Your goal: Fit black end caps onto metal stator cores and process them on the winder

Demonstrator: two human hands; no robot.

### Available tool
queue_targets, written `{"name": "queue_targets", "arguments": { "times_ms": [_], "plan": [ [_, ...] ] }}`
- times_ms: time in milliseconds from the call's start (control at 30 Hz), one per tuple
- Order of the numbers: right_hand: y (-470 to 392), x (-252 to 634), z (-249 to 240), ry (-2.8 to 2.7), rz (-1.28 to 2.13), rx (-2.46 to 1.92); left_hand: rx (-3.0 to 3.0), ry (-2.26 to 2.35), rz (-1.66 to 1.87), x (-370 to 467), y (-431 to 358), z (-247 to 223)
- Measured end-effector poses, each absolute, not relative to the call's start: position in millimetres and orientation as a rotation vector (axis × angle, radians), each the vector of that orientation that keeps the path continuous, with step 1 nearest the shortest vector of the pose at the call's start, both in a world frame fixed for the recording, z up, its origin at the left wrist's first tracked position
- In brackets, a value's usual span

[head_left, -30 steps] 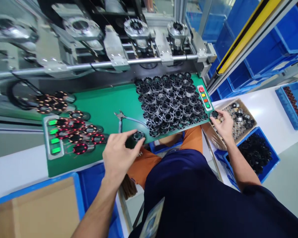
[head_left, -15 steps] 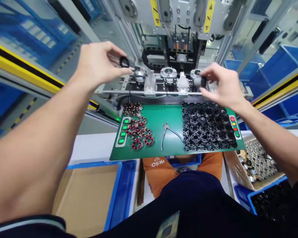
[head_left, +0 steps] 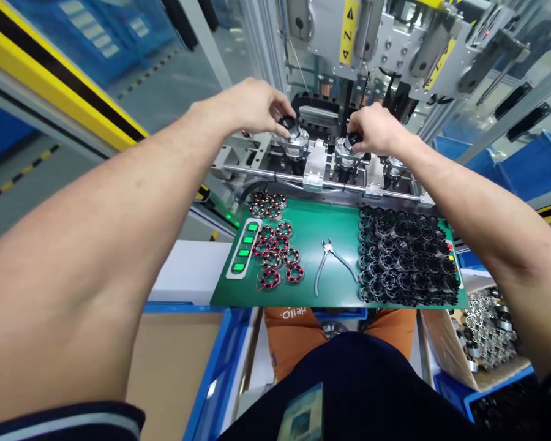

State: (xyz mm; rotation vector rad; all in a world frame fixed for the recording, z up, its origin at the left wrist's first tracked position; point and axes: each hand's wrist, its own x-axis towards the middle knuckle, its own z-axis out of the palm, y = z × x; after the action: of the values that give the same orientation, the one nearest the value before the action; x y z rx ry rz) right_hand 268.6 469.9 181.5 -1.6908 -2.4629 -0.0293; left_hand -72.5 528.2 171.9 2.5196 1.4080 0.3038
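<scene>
My left hand (head_left: 257, 109) is closed around a black motor stator core (head_left: 288, 124), which sits at the top of the left metal holder (head_left: 297, 148). Another black stator core (head_left: 352, 140) is in the fingers of my right hand (head_left: 375, 127), at the top of the middle holder (head_left: 348, 160). I cannot tell whether either core is fully seated. Farther right is a third holder (head_left: 395, 166), partly behind my right forearm. Below, on the green board (head_left: 324, 214), stand stacked rows of black stator cores (head_left: 404, 257) and several copper-wound stators (head_left: 270, 260).
Side cutters (head_left: 329, 246) lie mid-board, beside a green-button panel (head_left: 244, 251). A metal rail (head_left: 280, 176) runs before the holders, with machine heads (head_left: 390, 46) above. A cardboard-lined blue bin (head_left: 211, 373) is lower left; a box of metal rings (head_left: 487, 331) is lower right.
My left hand has brought its core onto the left holder. My right hand has moved left from the right holder to the middle one with its core. The view has shifted.
</scene>
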Motion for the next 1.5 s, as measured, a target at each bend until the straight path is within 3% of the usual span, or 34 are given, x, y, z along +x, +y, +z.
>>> {"name": "queue_targets", "arguments": {
  "times_ms": [367,533,767,900,1333,1500],
  "plan": [
    [501,263,202,-2.677,0.102,-1.807,2.761,1.314,-0.069,-63,536,179],
    [492,268,198,-2.669,0.178,-1.787,2.741,1.214,0.379,-70,484,132],
    [403,244,145,-2.554,0.048,-1.806,2.424,1.315,0.864,-70,445,88],
    [399,243,140,-2.555,0.178,-1.852,2.398,1.382,0.834,-66,442,93],
    [372,224,151,-2.401,0.089,-1.896,2.430,1.365,0.921,-65,448,81],
    [352,279,162,-2.087,-0.205,-1.967,2.439,1.324,0.910,-68,445,84]
  ]
}}
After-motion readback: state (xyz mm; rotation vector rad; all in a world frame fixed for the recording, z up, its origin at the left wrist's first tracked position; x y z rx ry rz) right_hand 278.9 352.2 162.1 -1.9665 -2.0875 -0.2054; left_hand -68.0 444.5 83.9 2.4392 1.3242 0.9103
